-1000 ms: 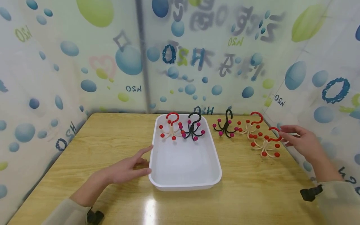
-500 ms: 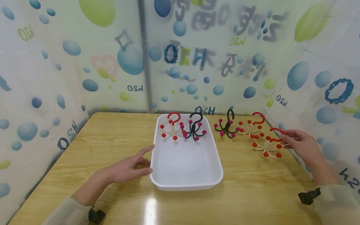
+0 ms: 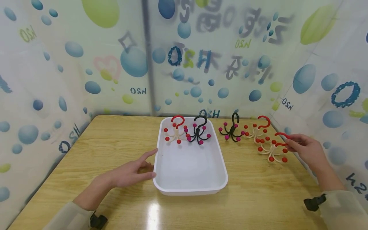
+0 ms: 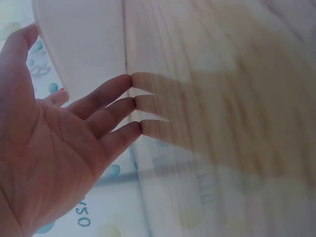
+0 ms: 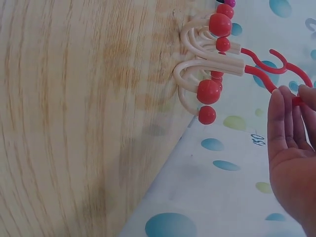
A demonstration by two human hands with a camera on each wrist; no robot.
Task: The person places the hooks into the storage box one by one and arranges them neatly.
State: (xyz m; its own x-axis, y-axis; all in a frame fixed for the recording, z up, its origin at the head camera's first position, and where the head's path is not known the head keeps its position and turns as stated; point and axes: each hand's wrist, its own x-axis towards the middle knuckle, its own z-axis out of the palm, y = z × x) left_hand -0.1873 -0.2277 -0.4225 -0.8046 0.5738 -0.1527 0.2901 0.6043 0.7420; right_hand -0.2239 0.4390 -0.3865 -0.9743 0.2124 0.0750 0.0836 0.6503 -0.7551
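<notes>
With thumb and fingers, my right hand point(image 3: 307, 150) pinches the red hook of a cream claw-shaped hanger point(image 5: 222, 64) whose curved arms end in red balls. That hanger stands upright at the table's right side, its arms at the tabletop. My left hand point(image 3: 126, 174) has its fingers extended, thumb and index fingertips touching the left rim of a white tray point(image 3: 191, 169). Inside the tray's far end are a cream hanger with a red hook point(image 3: 176, 134) and a black hanger with magenta balls point(image 3: 197, 131).
Right of the tray stand another black hanger point(image 3: 232, 130) and another cream hanger point(image 3: 255, 131), the latter just behind the held one. Patterned curtain walls point(image 3: 115, 95) border the wooden table point(image 3: 120, 134) at the back and sides.
The right hand's fingers have closed onto the red hook from its right side. The hanger stays in about the same spot. The left hand and the tray have not visibly moved.
</notes>
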